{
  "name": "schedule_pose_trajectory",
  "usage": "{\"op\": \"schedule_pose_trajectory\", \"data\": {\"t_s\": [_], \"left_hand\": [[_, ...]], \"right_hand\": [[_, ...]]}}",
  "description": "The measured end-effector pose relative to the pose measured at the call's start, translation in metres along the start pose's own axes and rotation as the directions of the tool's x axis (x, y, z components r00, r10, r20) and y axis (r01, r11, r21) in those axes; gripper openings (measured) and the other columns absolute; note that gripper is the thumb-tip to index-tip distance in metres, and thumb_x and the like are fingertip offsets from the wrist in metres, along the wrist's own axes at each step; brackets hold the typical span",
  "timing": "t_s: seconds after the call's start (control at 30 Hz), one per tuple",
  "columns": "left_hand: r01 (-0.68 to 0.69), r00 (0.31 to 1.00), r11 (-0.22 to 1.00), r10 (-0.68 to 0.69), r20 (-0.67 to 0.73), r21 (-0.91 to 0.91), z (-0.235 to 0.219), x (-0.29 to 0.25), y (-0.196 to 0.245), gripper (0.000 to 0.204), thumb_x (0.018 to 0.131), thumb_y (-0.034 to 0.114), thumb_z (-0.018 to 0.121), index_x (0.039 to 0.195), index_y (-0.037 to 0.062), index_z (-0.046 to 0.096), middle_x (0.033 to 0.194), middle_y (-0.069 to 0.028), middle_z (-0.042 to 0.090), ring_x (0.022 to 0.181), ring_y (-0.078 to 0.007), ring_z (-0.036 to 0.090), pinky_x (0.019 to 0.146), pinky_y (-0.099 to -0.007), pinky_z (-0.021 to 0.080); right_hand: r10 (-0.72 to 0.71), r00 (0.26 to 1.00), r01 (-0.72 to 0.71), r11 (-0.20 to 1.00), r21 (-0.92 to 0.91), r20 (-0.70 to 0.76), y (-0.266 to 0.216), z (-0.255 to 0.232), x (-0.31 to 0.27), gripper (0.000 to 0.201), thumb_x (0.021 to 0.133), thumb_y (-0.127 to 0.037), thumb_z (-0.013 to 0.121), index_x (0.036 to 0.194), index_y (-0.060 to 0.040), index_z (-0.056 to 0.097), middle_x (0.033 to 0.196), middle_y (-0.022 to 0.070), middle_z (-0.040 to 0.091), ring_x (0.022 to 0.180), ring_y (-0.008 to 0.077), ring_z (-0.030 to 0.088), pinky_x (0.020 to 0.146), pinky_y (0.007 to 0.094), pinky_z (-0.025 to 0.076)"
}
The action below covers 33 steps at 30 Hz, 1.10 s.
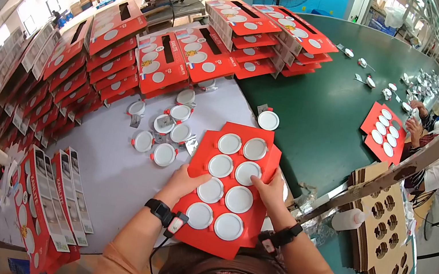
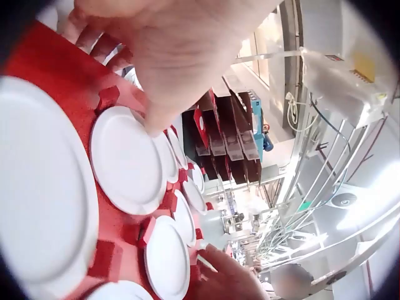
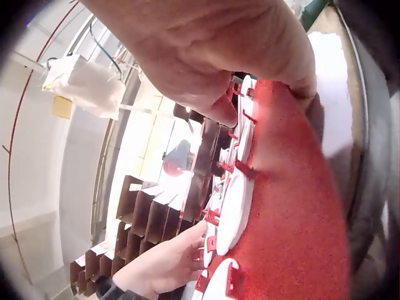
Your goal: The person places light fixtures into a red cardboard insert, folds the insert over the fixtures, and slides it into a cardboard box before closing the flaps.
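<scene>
A red cardboard panel (image 1: 214,245), set with two rows of white round lights (image 1: 238,199), is held in front of my body. My left hand (image 1: 184,183) grips its left edge, thumb across the face beside a light. At the opposite edge my right hand (image 1: 273,197) does the same, its thumb touching a light's rim. In the left wrist view, the left hand (image 2: 181,50) reaches over the panel edge. Small red clips stick up around the lights in the right wrist view, where the right hand's fingers (image 3: 300,87) wrap behind the panel.
Loose white lights (image 1: 180,113) lie on the grey tabletop (image 1: 106,188) ahead. Stacked red printed boxes (image 1: 168,59) line the left and back. Right are brown cardboard inserts (image 1: 383,269), a white bottle (image 1: 348,219), and a person by another red panel (image 1: 375,114) on the green table (image 1: 301,133).
</scene>
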<state>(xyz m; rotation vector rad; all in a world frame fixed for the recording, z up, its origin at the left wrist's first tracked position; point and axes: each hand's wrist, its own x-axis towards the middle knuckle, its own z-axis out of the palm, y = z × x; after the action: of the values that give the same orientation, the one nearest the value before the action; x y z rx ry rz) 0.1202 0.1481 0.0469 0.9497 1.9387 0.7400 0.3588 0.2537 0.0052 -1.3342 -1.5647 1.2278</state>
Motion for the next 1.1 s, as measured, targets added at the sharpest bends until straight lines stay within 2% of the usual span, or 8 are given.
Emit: {"op": "schedule_pose_trajectory", "data": {"t_s": [0.13, 0.23, 0.37, 0.47, 0.6, 0.67, 0.93, 1.1], "left_hand": [[0.086, 0.996, 0.942, -0.07, 0.062, -0.323, 0.01, -0.014, 0.003, 0.084, 0.079, 0.026, 0.078, 0.138, -0.0093, 0.03, 0.133, -0.0211, 0.049, 0.119, -0.0248, 0.053, 0.096, -0.0363, 0.047], [0.128, 0.989, 0.871, -0.077, 0.127, -0.475, 0.01, -0.023, 0.0, 0.081, 0.084, 0.022, 0.072, 0.142, -0.0082, 0.024, 0.138, -0.0207, 0.043, 0.123, -0.0255, 0.049, 0.099, -0.0378, 0.045], [-0.077, 0.969, 0.743, 0.213, 0.126, -0.665, 0.021, -0.035, -0.003, 0.065, 0.088, 0.016, 0.066, 0.141, -0.0034, 0.032, 0.134, -0.017, 0.049, 0.12, -0.0241, 0.053, 0.099, -0.0367, 0.046], [0.044, 0.932, 0.758, 0.204, 0.301, -0.65, 0.018, -0.036, -0.012, 0.06, 0.09, 0.016, 0.064, 0.139, -0.0021, 0.036, 0.134, -0.0133, 0.051, 0.118, -0.0217, 0.053, 0.1, -0.0376, 0.045], [-0.086, 0.945, 0.513, 0.313, 0.093, -0.854, -0.01, -0.018, 0.001, 0.05, 0.092, 0.019, 0.062, 0.134, -0.0008, 0.043, 0.125, -0.0097, 0.056, 0.109, -0.0179, 0.058, 0.092, -0.0338, 0.05], [-0.072, 0.987, 0.516, 0.16, 0.013, -0.854, -0.021, -0.006, 0.008, 0.045, 0.091, 0.022, 0.065, 0.128, 0.001, 0.05, 0.12, -0.008, 0.059, 0.103, -0.0167, 0.06, 0.086, -0.0315, 0.052], [-0.183, 0.98, 0.619, 0.171, -0.097, -0.764, -0.009, 0.004, 0.03, 0.043, 0.091, 0.023, 0.066, 0.126, 0.0006, 0.053, 0.12, -0.0081, 0.061, 0.106, -0.0179, 0.06, 0.088, -0.0337, 0.051], [-0.198, 0.975, 0.622, 0.207, -0.085, -0.758, -0.005, 0.003, 0.032, 0.04, 0.092, 0.023, 0.064, 0.125, 0.0008, 0.054, 0.12, -0.008, 0.061, 0.107, -0.0173, 0.059, 0.089, -0.033, 0.05]], "right_hand": [[0.097, 0.952, -0.211, 0.894, 0.395, 0.29, -0.026, 0.0, 0.001, 0.068, 0.08, -0.016, 0.073, 0.135, 0.0006, 0.038, 0.122, 0.0153, 0.057, 0.107, 0.0233, 0.06, 0.088, 0.0342, 0.052], [0.157, 0.868, -0.371, 0.835, 0.406, 0.471, -0.035, -0.004, 0.005, 0.061, 0.083, -0.012, 0.069, 0.135, 0.0005, 0.039, 0.123, 0.0125, 0.057, 0.108, 0.0192, 0.059, 0.087, 0.0318, 0.052], [0.12, 0.806, -0.44, 0.775, 0.453, 0.579, -0.053, -0.006, 0.005, 0.055, 0.085, -0.007, 0.067, 0.133, 0.0008, 0.041, 0.121, 0.0116, 0.058, 0.106, 0.0197, 0.06, 0.088, 0.0336, 0.053], [0.105, 0.76, -0.445, 0.803, 0.396, 0.642, -0.055, -0.002, 0.013, 0.052, 0.086, -0.006, 0.065, 0.132, 0.001, 0.043, 0.119, 0.011, 0.059, 0.104, 0.0199, 0.061, 0.089, 0.034, 0.052], [0.085, 0.706, -0.453, 0.817, 0.356, 0.703, -0.061, 0.002, 0.01, 0.052, 0.085, -0.006, 0.067, 0.131, 0.0012, 0.044, 0.119, 0.0104, 0.06, 0.104, 0.0201, 0.061, 0.091, 0.0342, 0.052], [0.023, 0.632, -0.421, 0.849, 0.318, 0.775, -0.065, 0.009, 0.007, 0.053, 0.088, -0.013, 0.067, 0.132, 0.0018, 0.043, 0.119, 0.0102, 0.059, 0.104, 0.0195, 0.061, 0.091, 0.0342, 0.051], [0.023, 0.9, -0.158, 0.948, 0.277, 0.435, -0.1, 0.027, 0.044, 0.045, 0.093, -0.03, 0.06, 0.117, 0.0072, 0.055, 0.108, 0.0119, 0.062, 0.094, 0.0171, 0.06, 0.078, 0.0304, 0.05], [0.06, 0.894, -0.22, 0.922, 0.318, 0.445, -0.093, 0.022, 0.045, 0.044, 0.092, -0.028, 0.061, 0.118, 0.0069, 0.055, 0.109, 0.0122, 0.063, 0.094, 0.0165, 0.06, 0.078, 0.0298, 0.051]]}}
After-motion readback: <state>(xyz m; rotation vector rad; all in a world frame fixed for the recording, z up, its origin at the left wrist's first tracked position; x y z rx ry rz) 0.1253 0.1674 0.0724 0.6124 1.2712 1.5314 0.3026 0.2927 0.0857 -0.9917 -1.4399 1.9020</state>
